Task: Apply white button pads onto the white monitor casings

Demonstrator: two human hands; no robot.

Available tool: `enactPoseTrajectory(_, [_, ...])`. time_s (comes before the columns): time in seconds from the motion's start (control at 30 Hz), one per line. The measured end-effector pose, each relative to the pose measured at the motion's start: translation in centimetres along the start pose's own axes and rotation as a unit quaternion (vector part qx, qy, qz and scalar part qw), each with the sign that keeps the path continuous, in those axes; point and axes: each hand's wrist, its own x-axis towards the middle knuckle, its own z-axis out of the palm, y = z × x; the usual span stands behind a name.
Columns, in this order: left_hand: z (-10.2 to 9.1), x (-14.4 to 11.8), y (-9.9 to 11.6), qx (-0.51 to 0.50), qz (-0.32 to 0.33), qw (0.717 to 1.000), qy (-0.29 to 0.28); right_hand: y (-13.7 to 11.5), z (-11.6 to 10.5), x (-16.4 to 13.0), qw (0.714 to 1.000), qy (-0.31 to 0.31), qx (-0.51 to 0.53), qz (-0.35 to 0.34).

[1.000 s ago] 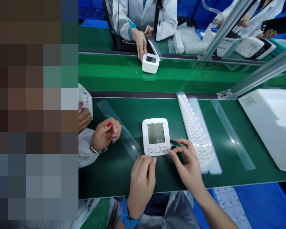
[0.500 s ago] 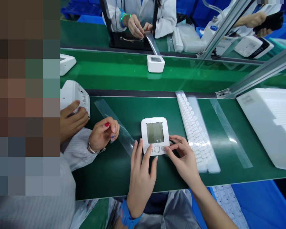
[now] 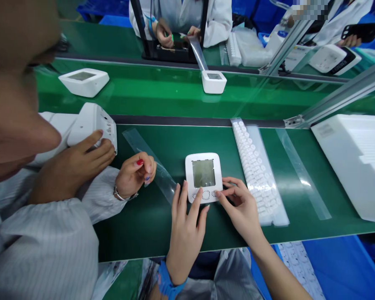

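Note:
In the head view a white blood pressure monitor (image 3: 219,171) with a grey screen lies face up on the green table in front of me. My left hand (image 3: 187,225) rests at its lower left, fingers spread, the fingertips touching the lower face near the buttons. With thumb on the front and fingers at the edge, my right hand (image 3: 239,206) grips the monitor's lower right corner. Right of my hands lies a clear plastic strip of round white pieces (image 3: 258,175). A clear film strip (image 3: 150,156) lies to the left, partly behind my left hand's fingertips.
At left a co-worker's hand (image 3: 93,154) rests on a white device (image 3: 90,121); their other hand (image 3: 134,173) is near mine. White monitors (image 3: 214,86) sit on the green belt (image 3: 150,93) behind. A white tray (image 3: 340,166) and another film strip (image 3: 303,175) are at right.
On the belt, the white monitors have shifted to the right. My left index finger has slid slightly right over the buttons; the monitor in my hands stays in place.

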Motion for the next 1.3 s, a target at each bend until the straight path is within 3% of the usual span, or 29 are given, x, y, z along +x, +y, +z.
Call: enactPoseTrajectory(1.3, [0.24, -0.19, -0.42, -0.008, -0.009, 1.000, 0.029, -0.27, 0.33, -0.23, 0.999, 0.007, -0.037, -0.021])
